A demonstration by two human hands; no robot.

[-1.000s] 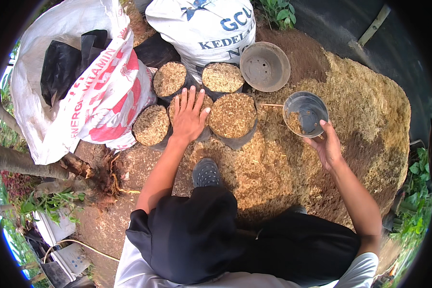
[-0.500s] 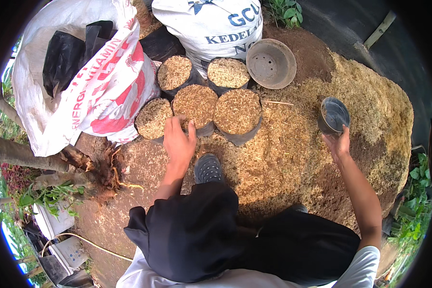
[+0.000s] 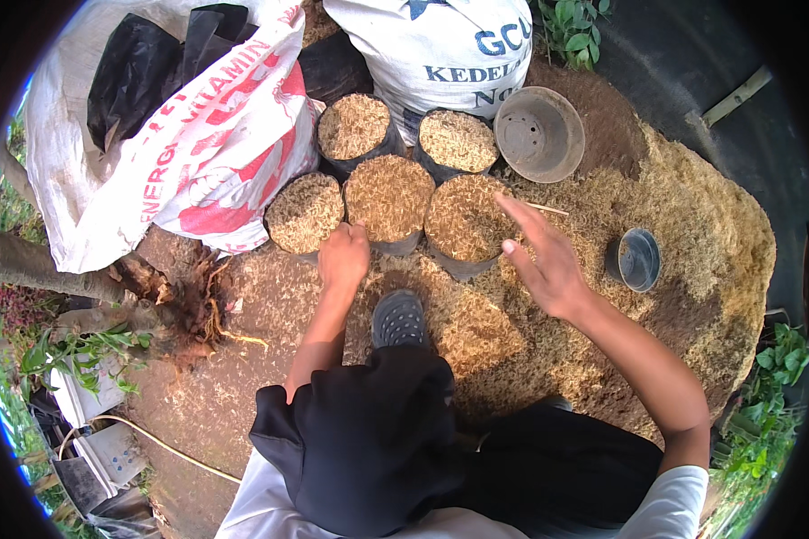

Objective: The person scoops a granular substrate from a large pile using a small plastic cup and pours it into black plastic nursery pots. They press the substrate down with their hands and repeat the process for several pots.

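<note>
My left hand (image 3: 343, 258) is closed, its fingers curled down where the rims of the front left grow bag (image 3: 305, 213) and the front middle grow bag (image 3: 388, 199) meet; what the fingertips hold is hidden. Fingers apart and empty, my right hand (image 3: 548, 269) is at the right edge of the front right grow bag (image 3: 467, 218). All these black bags are filled with a brown, chip-like mix. A small dark pot (image 3: 639, 260) sits tilted on the heap, off to the right of my right hand.
Two more filled bags, back left (image 3: 354, 128) and back right (image 3: 458, 142), stand behind. A grey pot with drain holes (image 3: 539, 135) lies beside them. A thin stick (image 3: 545, 208) rests on the loose heap (image 3: 710, 211). White sacks (image 3: 243, 162) and tree roots (image 3: 205, 305) border the left.
My right hand has let go of the small dark pot and moved left to the front right bag. My left hand's fingers have curled shut at the bag rims. The view has shifted slightly.
</note>
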